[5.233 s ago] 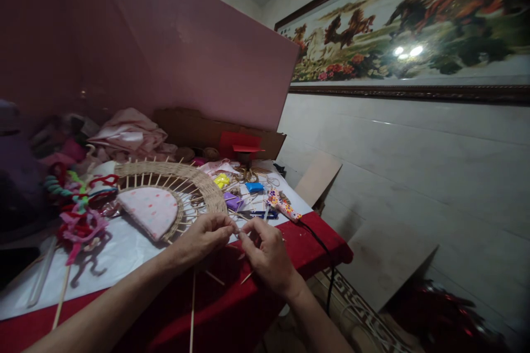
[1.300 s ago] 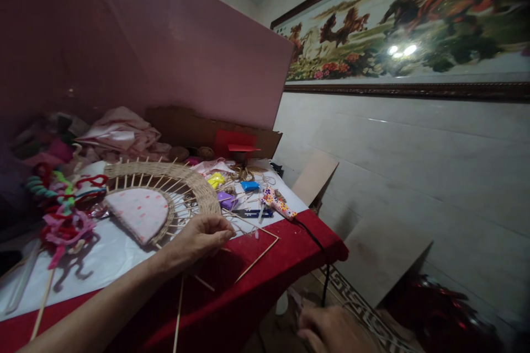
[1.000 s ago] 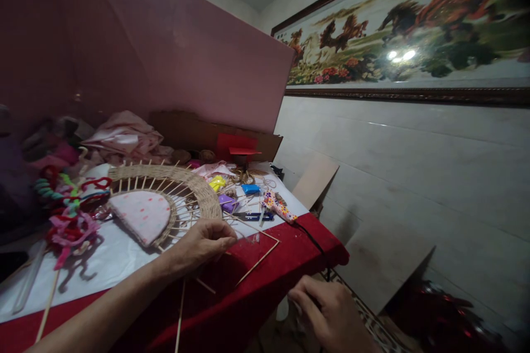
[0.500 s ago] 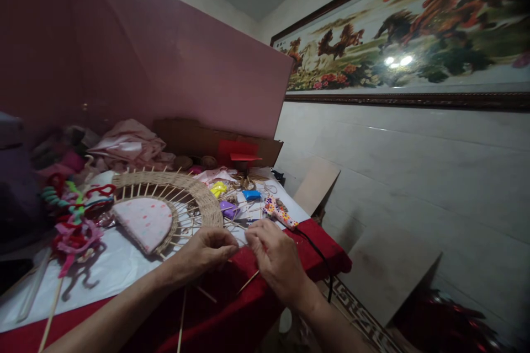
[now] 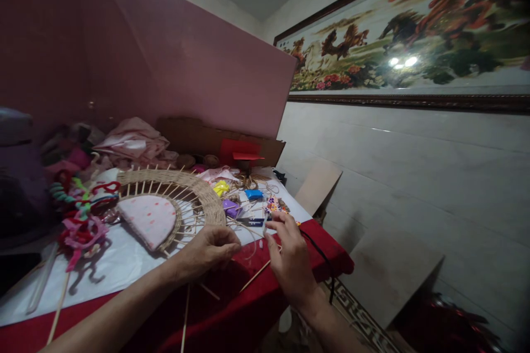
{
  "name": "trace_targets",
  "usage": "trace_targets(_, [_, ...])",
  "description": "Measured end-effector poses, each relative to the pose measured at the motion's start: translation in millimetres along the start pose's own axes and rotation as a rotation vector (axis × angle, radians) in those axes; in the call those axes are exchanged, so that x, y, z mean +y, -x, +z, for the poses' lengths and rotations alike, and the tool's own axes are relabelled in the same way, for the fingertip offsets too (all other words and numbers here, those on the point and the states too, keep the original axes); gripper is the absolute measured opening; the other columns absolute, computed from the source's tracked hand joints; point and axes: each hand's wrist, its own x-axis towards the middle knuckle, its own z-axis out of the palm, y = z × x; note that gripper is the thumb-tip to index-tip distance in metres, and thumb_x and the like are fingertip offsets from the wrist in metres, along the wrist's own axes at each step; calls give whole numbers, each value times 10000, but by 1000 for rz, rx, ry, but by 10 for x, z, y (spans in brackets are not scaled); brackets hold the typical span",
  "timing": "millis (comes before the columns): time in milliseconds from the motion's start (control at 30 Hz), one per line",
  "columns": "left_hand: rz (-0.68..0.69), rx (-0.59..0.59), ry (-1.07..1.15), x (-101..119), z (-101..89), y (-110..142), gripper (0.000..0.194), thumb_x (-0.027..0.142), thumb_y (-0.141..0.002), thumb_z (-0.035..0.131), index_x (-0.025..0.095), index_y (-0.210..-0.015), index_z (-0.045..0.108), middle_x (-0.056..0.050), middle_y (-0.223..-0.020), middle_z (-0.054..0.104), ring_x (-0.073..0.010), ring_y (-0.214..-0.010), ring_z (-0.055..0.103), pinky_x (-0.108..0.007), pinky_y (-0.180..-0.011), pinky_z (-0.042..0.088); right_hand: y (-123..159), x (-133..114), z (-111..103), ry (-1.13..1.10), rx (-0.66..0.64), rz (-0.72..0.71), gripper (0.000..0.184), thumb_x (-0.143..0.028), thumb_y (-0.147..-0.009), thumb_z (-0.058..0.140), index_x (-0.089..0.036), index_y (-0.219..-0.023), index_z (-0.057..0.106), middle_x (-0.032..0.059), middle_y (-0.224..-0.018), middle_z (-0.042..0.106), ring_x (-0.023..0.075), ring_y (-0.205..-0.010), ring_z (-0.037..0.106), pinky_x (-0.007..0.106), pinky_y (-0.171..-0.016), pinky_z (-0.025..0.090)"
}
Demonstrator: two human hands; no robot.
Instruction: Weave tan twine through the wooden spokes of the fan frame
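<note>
A half-round woven rattan frame (image 5: 194, 190) with thin wooden spokes lies on the table, around a pink dotted fabric piece (image 5: 149, 220). My left hand (image 5: 209, 251) is closed in a pinch on the frame's near end, at the lowest spokes. My right hand (image 5: 290, 256) is a little to the right over the red cloth, fingers bent, pulling a thin pale cord (image 5: 248, 231) that runs from the frame. Its fingertips are close to a dotted glue gun (image 5: 275, 207) and a blue pen (image 5: 252, 222).
Coloured pipe cleaners (image 5: 80, 218) are heaped at the left, pink cloth (image 5: 132, 143) and a cardboard box (image 5: 215, 140) at the back. Yellow, blue and purple packets (image 5: 232, 207) lie by the frame. Loose sticks (image 5: 259, 273) lie on the red tablecloth (image 5: 323, 248). A black cable (image 5: 327, 273) hangs off the table edge.
My right hand came up from below the table edge, met the left at the frame's end, and has now drawn away to the right with the cord. The left hand stayed put.
</note>
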Motion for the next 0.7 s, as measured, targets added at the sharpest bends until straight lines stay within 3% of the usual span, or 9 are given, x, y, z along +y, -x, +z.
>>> trace_targets(67, [14, -6, 1, -14, -7, 0, 255, 395, -752, 555, 144, -715, 540, 67, -469, 456, -57, -410, 349, -202, -413, 243, 19, -127, -1, -187, -16, -122, 260, -132, -835, 446, -182, -1071, 543, 119, -1282, 436, 216, -1204, 392, 384, -977, 341])
trace_targets(133, [36, -6, -3, -21, -14, -1, 268, 405, -749, 560, 140, -710, 546, 67, -473, 453, -55, -410, 354, -200, -411, 248, 23, -239, 33, -355, -132, -145, 281, -136, -825, 481, -193, -1096, 527, 100, -1277, 446, 196, -1197, 403, 358, -984, 350])
trace_targets(300, [42, 8, 4, -13, -21, -7, 299, 424, -746, 564, 130, -688, 559, 54, -484, 471, -51, -413, 370, -193, -405, 255, 37, -251, 183, -506, -303, 30, 150, -129, -828, 468, -175, -925, 573, 45, -884, 634, 146, -829, 580, 254, -734, 441])
trace_targets(533, [50, 48, -66, 2, 15, 15, 226, 355, -742, 566, 133, -737, 613, 32, -521, 535, -70, -434, 421, -203, -427, 314, 143, -107, 244, -422, -356, 121, 200, -207, -846, 439, -171, -701, 572, -21, -607, 559, 105, -571, 491, 218, -545, 335])
trace_targets(633, [193, 196, -217, 104, -35, 33, 182, 312, -728, 581, 144, -705, 646, -19, -676, 611, -117, -613, 523, -235, -566, 399, 177, -104, 258, -407, -346, 117, 204, -221, -836, 456, -173, -658, 542, -30, -575, 532, 101, -553, 475, 220, -541, 315])
trace_targets(700, [272, 366, -313, 218, -128, 68, 166, 295, -737, 569, 156, -698, 651, -34, -737, 623, -139, -692, 543, -252, -632, 414, 190, -100, 275, -417, -340, 125, 224, -241, -837, 463, -174, -632, 521, -33, -552, 511, 100, -535, 463, 221, -529, 306])
